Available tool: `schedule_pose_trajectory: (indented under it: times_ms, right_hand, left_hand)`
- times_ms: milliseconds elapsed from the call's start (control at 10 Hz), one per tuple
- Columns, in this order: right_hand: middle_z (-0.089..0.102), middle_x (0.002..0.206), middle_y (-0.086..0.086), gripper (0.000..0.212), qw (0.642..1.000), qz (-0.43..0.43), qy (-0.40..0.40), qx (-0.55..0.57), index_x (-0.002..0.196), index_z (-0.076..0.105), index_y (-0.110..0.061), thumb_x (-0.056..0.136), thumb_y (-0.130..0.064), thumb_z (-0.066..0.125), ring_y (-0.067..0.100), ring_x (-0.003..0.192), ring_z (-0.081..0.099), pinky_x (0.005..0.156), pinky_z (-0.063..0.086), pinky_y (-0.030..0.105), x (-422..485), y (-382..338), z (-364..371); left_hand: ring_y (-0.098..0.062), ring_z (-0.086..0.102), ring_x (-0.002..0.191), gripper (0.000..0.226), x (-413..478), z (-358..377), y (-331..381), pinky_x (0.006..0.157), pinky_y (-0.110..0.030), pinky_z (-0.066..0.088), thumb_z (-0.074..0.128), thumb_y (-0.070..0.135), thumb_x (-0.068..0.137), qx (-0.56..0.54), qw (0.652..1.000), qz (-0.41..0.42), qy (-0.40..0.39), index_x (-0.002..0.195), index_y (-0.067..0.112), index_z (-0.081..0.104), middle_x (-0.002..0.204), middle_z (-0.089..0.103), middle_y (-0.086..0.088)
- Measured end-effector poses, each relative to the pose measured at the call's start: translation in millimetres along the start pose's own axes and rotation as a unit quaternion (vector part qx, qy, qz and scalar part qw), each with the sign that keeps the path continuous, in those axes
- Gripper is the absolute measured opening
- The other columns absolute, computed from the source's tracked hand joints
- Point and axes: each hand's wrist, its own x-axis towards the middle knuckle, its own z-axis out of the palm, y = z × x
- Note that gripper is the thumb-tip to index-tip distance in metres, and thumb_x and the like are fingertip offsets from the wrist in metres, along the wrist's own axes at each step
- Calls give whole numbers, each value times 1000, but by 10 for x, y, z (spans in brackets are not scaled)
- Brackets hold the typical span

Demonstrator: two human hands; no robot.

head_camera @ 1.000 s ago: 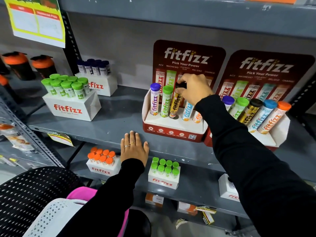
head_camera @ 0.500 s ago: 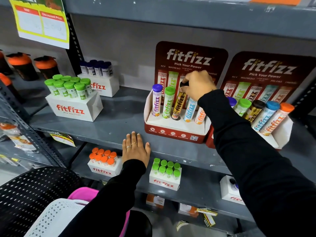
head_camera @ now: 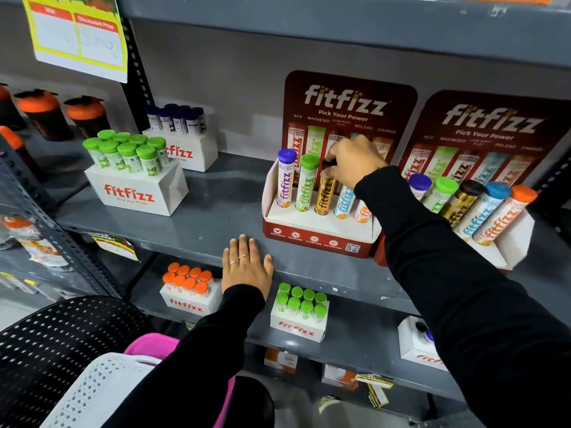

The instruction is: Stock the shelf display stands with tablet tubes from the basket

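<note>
Gold tube [head_camera: 324, 193], pinched at its black cap by the right hand [head_camera: 355, 160], stood in the red display stand [head_camera: 318, 239], seemingly being seated, while the left hand [head_camera: 247, 267] lay flat and empty on the shelf edge [head_camera: 185, 239], likely for balance.

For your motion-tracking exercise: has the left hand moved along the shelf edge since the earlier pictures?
No. The left hand lies flat on the shelf edge, left of the red stand, as before; only the camera shifted.

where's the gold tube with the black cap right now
In the head view it stands in the middle slot of the left display stand, between the green-capped tube and the blue tube; the right hand grips the gold tube by its cap.
</note>
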Motion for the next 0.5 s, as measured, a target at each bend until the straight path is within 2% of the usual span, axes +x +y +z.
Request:
schedule_pose_trajectory:
  times_ms: [200,400,500]
  right_hand:
    - [67,110,21,34,1000,-13,-3,-6,110,65,0,84,-21,71,36,101,63,89,55,44,11,10,-31]
    - [67,113,17,36,999,-25,32,11,115,63,-4,86,-26,67,32,105,61,91,52,39,-256,1,-66]
    - [67,112,14,26,994,-85,68,-3,108,66,-3,92,-21,58,28,105,61,87,49,34,-660,-28,-12]
  left_hand:
    - [-26,-1,144,59,10,-15,6,117,-38,-3,16,42,97,-7,1000,-1,-13,146,8,8,157,3,-11]
    - [-27,3,144,58,0,-62,-8,118,-39,2,17,39,98,-35,999,2,-26,145,4,12,156,8,-12]
    - [-28,9,143,56,-97,-75,33,119,-41,8,23,33,98,-80,996,-4,34,143,1,18,155,16,-15]
